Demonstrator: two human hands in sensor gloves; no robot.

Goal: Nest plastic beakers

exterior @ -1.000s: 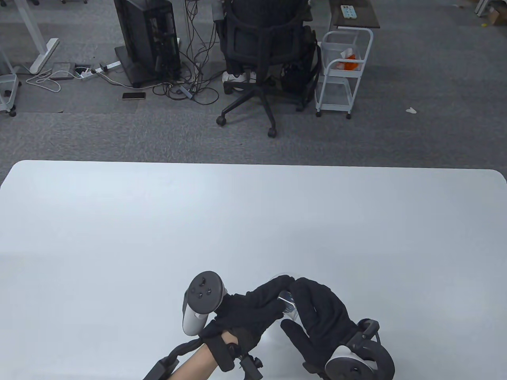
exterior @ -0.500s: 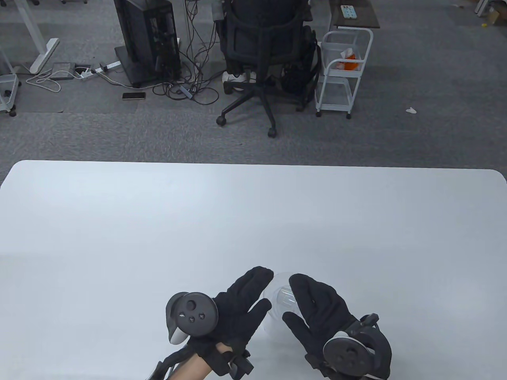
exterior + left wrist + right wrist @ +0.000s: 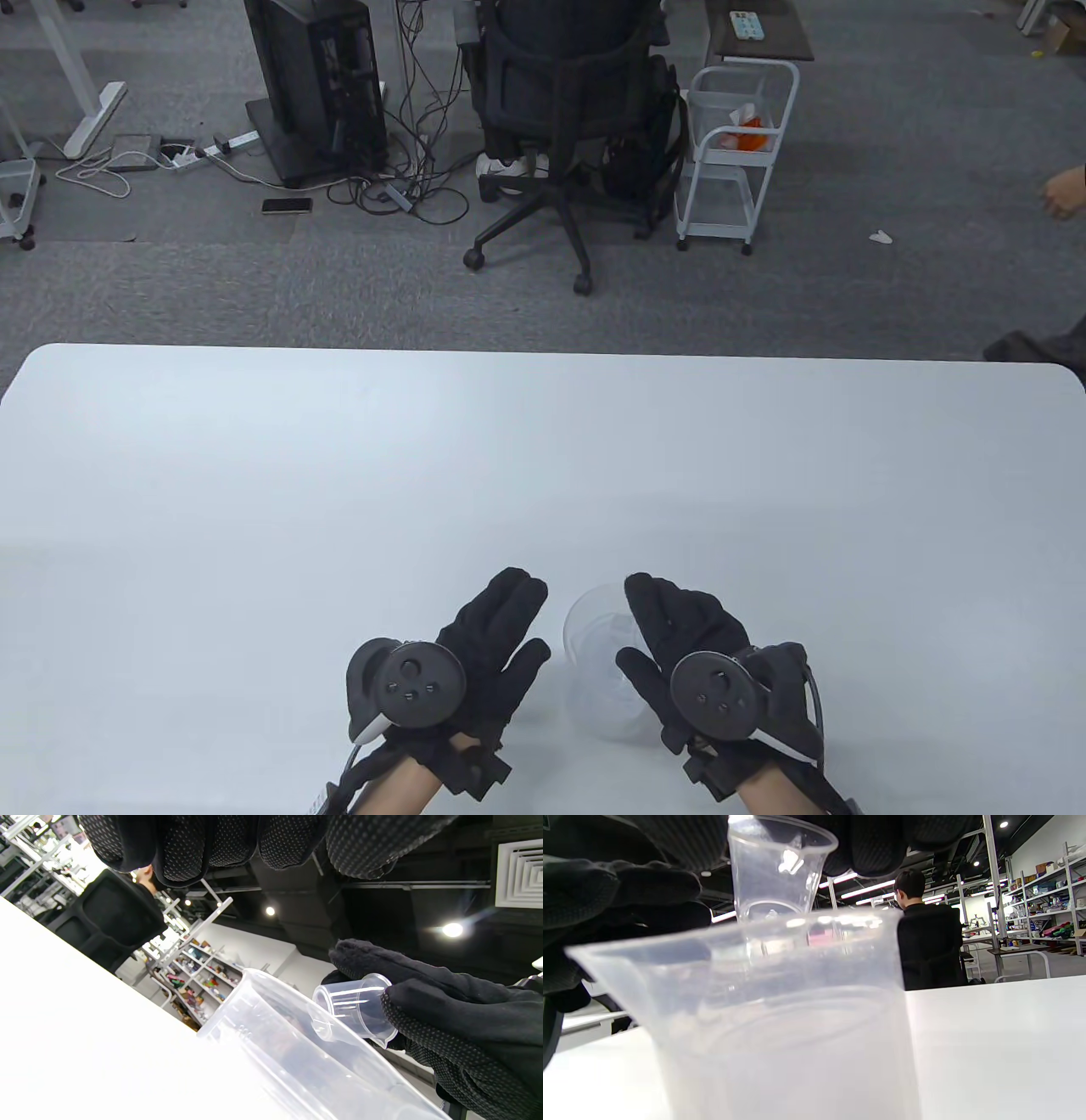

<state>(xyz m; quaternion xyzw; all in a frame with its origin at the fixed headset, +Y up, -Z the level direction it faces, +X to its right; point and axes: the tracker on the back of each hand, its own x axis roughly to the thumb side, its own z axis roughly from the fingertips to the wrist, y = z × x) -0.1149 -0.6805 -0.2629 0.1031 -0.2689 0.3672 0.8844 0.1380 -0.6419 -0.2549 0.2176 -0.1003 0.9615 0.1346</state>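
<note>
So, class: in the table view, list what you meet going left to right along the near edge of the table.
Left hand → large clear beaker → right hand, which overlaps the beaker's right side.

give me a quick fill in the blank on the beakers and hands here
1. The small beaker is held by the ____ hand.
2. The large beaker stands on the white ____.
3. The left hand holds ____.
4. The small beaker is ____ the large beaker's rim.

Missing words: right; table; nothing; above

Black knit gloves, dotted grip on fingers (image 3: 203,844); round dark trackers behind fingers, white undersides; black wrist straps, cables; bare forearms.
</note>
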